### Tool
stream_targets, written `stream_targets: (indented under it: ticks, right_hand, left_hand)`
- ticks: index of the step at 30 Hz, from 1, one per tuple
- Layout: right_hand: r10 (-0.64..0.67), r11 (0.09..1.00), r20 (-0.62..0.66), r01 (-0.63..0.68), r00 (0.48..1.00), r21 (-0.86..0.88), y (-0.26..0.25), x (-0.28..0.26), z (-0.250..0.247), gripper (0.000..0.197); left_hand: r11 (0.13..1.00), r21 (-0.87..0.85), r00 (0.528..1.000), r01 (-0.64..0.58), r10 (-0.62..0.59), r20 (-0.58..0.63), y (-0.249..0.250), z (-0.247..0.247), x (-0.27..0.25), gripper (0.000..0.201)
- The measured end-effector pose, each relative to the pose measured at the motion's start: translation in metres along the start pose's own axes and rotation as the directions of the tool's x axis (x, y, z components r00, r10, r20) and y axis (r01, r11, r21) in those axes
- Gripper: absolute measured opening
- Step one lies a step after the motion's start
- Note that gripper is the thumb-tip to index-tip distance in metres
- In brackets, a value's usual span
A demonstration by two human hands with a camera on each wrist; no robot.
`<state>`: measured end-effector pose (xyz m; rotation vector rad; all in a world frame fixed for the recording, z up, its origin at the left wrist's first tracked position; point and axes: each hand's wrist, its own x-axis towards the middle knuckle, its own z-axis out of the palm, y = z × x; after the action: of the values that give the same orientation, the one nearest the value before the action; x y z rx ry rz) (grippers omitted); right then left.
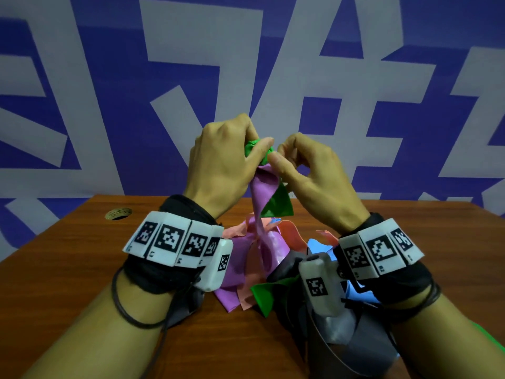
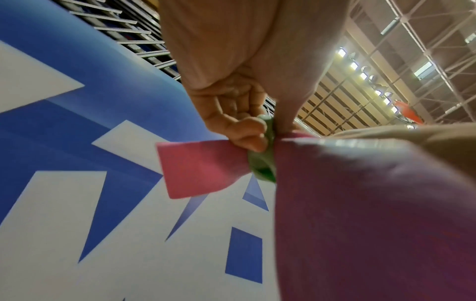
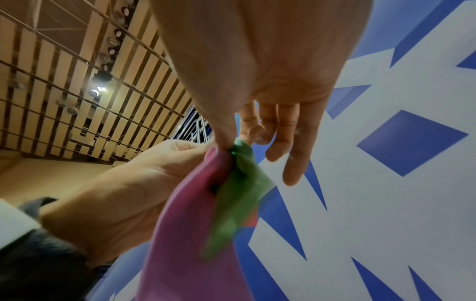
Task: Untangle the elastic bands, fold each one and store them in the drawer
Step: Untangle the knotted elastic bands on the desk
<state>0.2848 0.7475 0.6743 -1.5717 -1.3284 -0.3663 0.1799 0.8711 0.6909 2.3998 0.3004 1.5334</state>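
A tangle of flat elastic bands (image 1: 257,258) in purple, pink, green, blue and grey lies on the wooden table (image 1: 68,269). Both hands are raised above it, working at a knot. My left hand (image 1: 226,157) grips the knotted green band (image 1: 252,149) where the purple band (image 1: 262,192) hangs down from it. My right hand (image 1: 297,162) pinches the same knot between thumb and forefinger, its other fingers spread loose. In the left wrist view the green band (image 2: 262,163) sits between the curled fingers and the purple band (image 2: 360,213). In the right wrist view the thumb presses on the green band (image 3: 239,183) beside the purple band (image 3: 190,234). No drawer is in view.
A blue and white patterned wall (image 1: 109,91) rises right behind the table's far edge. A small round brass fitting (image 1: 118,213) is set into the table at the back left. Cables run from the wrist cameras along both forearms.
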Motion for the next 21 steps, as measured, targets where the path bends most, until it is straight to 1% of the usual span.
stream_targets:
  ticks: [2, 4, 8, 11, 17, 19, 21]
  right_hand:
    - [0.013, 1.0, -0.003, -0.013, 1.0, -0.023, 0.001, 0.001, 0.0, 0.033]
    - [0.016, 0.999, -0.002, -0.016, 1.0, -0.037, 0.004, 0.001, -0.003, 0.029]
    - [-0.029, 0.998, -0.026, 0.027, 0.999, -0.056, -0.001, 0.0, -0.005, 0.021]
    - [-0.038, 0.996, 0.014, 0.039, 0.999, -0.085, -0.003, -0.001, -0.002, 0.02]
    - [0.034, 0.969, 0.026, -0.027, 0.999, -0.246, 0.002, 0.002, 0.004, 0.023]
    - [-0.017, 0.968, 0.004, 0.018, 1.0, -0.249, -0.001, 0.002, 0.006, 0.022]
    - [-0.071, 0.975, -0.002, 0.069, 0.997, -0.212, -0.005, 0.002, 0.004, 0.021]
  left_hand:
    - [1.0, -0.004, 1.0, 0.008, -0.008, 0.03, 0.002, 0.001, -0.001, 0.031]
    - [0.999, -0.018, 0.999, 0.028, -0.028, 0.041, 0.002, 0.002, -0.001, 0.03]
    - [0.999, -0.024, 0.998, 0.048, -0.047, 0.04, 0.002, 0.003, -0.001, 0.031]
    - [0.998, -0.012, 0.998, 0.057, -0.057, 0.03, 0.0, 0.003, -0.001, 0.031]
    - [0.999, 0.022, 0.998, 0.027, -0.028, 0.051, -0.003, 0.008, -0.004, 0.031]
    - [1.0, 0.017, 0.998, 0.009, -0.01, 0.055, -0.002, 0.01, -0.004, 0.03]
    - [1.0, -0.009, 0.998, 0.013, -0.012, 0.055, -0.002, 0.011, -0.002, 0.028]
